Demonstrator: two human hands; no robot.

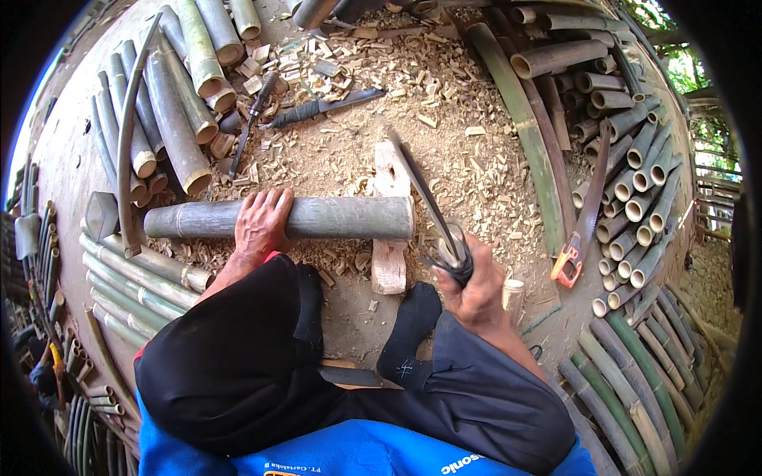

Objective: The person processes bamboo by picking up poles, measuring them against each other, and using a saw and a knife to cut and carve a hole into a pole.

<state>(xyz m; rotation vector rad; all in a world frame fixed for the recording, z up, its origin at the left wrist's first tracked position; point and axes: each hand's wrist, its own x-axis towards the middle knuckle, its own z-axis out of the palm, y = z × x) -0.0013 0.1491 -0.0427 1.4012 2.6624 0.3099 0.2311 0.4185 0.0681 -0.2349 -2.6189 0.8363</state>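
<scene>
Bamboo tube (341,218) above chip-strewn ground (349,313)

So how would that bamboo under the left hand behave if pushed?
The bamboo is round, so it would probably roll on the wooden block without the left hand. Being thick and straight, it should stay stiff. Cut pieces nearby are hollow, so it may be light.

Wore a bright blue cloth shirt (349,448) printed in white and yellow, loose black cloth trousers (238,349), and black cloth socks (413,321), white-marked on the right.
</scene>
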